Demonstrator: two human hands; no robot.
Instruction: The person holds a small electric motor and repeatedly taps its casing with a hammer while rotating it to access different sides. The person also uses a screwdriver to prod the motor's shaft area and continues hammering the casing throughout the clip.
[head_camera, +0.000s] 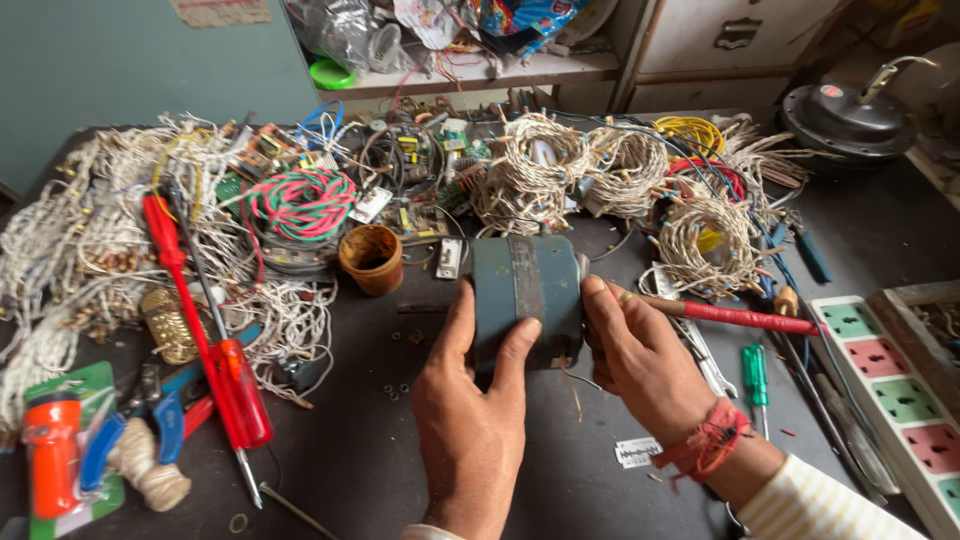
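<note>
A dark workbench (380, 440) fills the head view, and just below its centre sits a blue-green drum-shaped motor housing (527, 295) with a grey band around its middle; both hands are on it. The left hand (470, 420) comes up from six o'clock, thumb against the housing's nine o'clock side and fingers curled over its front edge, gripping it; the right hand (640, 365) reaches in from about four o'clock, fingers closed round the housing's three o'clock side, while a red-taped tool (735, 316) lies across those fingers and points away toward three o'clock; whether the hand pinches that tool or it merely rests there, I cannot tell. A red thread band (705, 445) circles the right wrist.

At ten o'clock from the housing stands a small brown cup (371, 258); farther toward nine o'clock lie two red-handled screwdrivers (215, 350) beside heaps of white wire (80, 240). At twelve o'clock sit coils of twisted cream wire (530, 160); at three o'clock a small green screwdriver (755, 375), and beyond it a white switchboard (890, 385) with coloured sockets.
</note>
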